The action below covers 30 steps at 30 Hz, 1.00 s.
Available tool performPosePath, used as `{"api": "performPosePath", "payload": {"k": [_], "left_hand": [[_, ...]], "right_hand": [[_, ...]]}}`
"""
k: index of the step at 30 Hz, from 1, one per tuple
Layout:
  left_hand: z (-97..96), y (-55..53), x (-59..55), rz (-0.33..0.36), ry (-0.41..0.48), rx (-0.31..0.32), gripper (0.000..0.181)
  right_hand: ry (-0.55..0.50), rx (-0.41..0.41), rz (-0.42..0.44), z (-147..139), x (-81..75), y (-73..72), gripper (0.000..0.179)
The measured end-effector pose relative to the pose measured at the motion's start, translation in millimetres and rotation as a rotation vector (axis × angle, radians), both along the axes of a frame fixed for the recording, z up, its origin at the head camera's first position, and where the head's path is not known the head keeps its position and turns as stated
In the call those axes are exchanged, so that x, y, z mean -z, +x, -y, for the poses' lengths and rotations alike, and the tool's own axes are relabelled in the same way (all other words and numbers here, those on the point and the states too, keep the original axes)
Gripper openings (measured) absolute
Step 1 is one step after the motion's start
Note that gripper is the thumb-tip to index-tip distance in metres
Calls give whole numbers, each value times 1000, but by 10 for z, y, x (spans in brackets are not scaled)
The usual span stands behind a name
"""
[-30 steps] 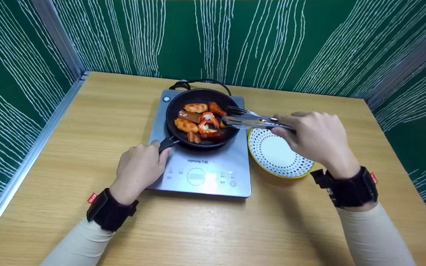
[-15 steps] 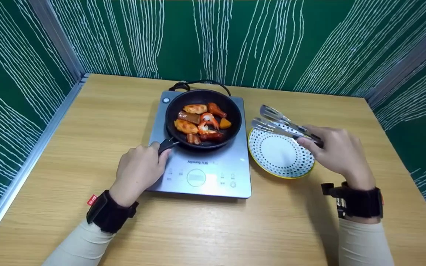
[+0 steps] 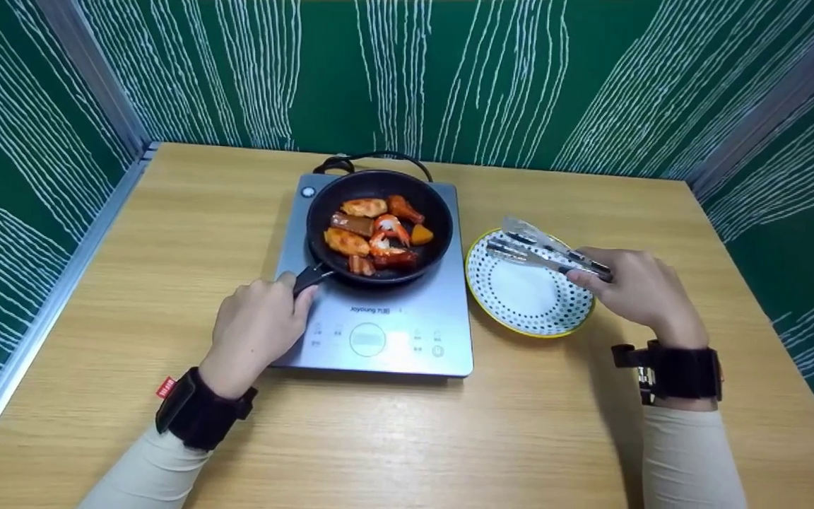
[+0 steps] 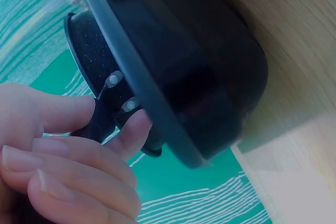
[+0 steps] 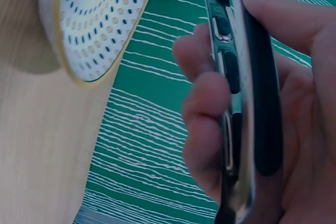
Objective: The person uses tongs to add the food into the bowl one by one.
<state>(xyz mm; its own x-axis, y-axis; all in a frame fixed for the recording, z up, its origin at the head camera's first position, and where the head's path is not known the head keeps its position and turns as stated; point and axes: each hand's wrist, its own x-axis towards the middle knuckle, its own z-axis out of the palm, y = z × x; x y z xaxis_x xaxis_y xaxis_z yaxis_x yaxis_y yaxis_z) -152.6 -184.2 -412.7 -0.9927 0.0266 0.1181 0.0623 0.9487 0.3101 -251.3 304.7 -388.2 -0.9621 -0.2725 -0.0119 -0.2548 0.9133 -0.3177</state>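
Observation:
My left hand (image 3: 258,326) grips the black handle (image 3: 310,278) of a frying pan (image 3: 379,278), which sits on a silver induction cooker (image 3: 407,332). Inside the pan lie two chicken wings, a drumstick (image 3: 405,209), shrimp (image 3: 389,227), an orange-yellow piece (image 3: 422,235) and several brown pieces of meat. Metal tongs (image 3: 548,251) are in my right hand (image 3: 636,290), with its fingers and thumb around their dark grips, as the right wrist view shows. The tongs' tips hang over a white dotted plate (image 3: 527,300), apart from each other and with no food between them.
The plate has a yellow rim and stands right of the cooker on the wooden table (image 3: 379,445). A black power cord (image 3: 386,153) loops behind the cooker. Green walls (image 3: 343,71) with white lines enclose the table at the back and sides.
My right hand has drawn the tongs back from the pan to the right, over the plate. The orange-yellow piece in the pan is now uncovered. My left hand keeps its grip on the handle.

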Motion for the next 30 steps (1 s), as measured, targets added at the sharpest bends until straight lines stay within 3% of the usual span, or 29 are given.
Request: {"api": "performPosePath", "payload": {"k": [5,10,17,30], "left_hand": [[-2,3,-5,4,4,-5,39],[5,9,-4,3,9,-7,39],[-6,17,0,-30,1,-8,39],[3,8,5,-23,2,1,40]], "right_hand": [[-18,-1,60,-20,52,-48,76],[-52,-5,113,17,104,-79,65],[-48,-25,110,61,181,-107,58],[0,-50,169,75,230,-145,59]]}}
